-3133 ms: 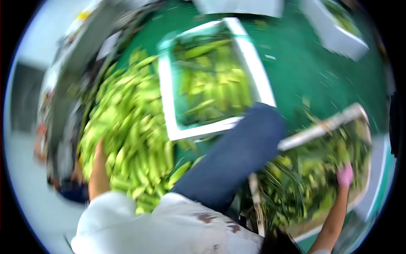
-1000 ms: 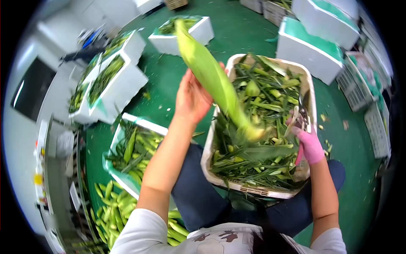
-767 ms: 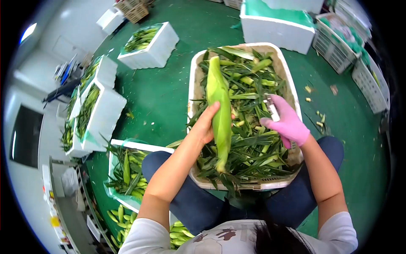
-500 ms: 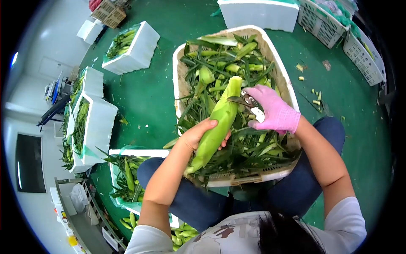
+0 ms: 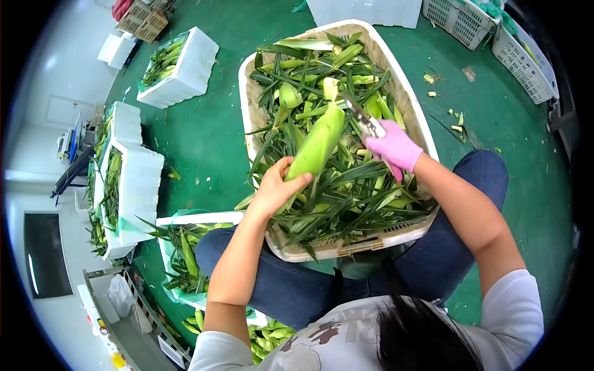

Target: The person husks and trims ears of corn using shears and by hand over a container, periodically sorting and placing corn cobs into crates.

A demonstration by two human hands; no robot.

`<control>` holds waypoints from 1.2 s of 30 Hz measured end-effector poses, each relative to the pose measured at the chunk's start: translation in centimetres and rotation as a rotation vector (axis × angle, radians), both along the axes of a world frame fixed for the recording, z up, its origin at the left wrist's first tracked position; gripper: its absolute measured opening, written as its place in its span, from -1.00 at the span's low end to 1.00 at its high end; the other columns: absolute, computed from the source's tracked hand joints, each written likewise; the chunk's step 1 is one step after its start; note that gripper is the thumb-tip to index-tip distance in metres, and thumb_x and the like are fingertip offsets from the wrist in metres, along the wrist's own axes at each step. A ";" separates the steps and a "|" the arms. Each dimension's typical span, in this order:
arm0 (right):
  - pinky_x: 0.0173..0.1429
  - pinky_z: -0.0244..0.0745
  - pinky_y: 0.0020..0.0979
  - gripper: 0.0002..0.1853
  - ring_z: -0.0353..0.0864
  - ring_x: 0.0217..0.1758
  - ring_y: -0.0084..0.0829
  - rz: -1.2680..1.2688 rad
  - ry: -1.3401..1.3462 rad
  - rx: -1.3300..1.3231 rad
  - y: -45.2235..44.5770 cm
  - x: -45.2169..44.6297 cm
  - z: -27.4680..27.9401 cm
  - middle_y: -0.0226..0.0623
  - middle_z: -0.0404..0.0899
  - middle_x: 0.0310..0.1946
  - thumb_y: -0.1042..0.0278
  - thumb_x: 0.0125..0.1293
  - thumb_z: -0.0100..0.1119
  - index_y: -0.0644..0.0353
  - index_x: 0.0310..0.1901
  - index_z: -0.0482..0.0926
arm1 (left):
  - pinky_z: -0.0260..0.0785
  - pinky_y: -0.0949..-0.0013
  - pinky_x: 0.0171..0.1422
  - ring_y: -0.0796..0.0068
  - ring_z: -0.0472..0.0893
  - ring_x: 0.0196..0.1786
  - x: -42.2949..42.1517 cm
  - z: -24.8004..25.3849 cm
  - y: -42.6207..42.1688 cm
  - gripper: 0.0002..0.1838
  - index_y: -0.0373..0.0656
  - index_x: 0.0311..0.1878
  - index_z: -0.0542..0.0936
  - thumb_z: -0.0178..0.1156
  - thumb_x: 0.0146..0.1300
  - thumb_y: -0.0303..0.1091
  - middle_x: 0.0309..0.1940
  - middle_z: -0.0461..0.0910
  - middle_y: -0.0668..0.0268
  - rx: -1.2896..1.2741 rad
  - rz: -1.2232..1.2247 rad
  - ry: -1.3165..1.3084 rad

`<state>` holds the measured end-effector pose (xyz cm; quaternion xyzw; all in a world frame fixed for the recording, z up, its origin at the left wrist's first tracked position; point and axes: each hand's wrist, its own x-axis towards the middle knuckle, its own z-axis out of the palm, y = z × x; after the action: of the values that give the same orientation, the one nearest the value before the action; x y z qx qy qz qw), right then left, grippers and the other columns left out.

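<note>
While left grip (image 5: 279, 187) clasps one corncob (image 5: 320, 141), right grip (image 5: 395, 148) encloses one pruner (image 5: 370, 125), one basket (image 5: 396, 237) beneath

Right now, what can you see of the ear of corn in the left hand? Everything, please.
The ear of corn wears a smooth, light-green husk. The left hand grips its lower part, thumb across it, hiding some of that end. It slants above the leaf-filled basket, upper end pointing away from the person and slightly right. A pale-green stub shows just beyond that end; whether they are joined is unclear. The shears in the right hand are close by; contact can't be told.
</note>
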<state>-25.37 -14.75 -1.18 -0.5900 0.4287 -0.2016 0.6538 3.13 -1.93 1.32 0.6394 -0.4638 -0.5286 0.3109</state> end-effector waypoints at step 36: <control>0.05 0.46 -0.49 -0.47 0.52 -0.13 -0.56 0.139 -0.336 0.439 6.3 3.6 4.2 -0.39 0.58 -0.15 0.22 0.17 0.37 0.33 0.12 0.50 | 0.46 0.24 0.23 0.40 0.57 0.16 -4.8 3.4 0.0 -0.33 -0.19 0.38 0.25 0.33 0.35 -0.17 0.14 0.54 0.24 -0.135 0.446 0.565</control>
<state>-21.80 -8.41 3.05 -0.4205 0.3060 -0.1534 0.8402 -1.71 -1.97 4.71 0.5315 -0.2426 -0.5716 0.5761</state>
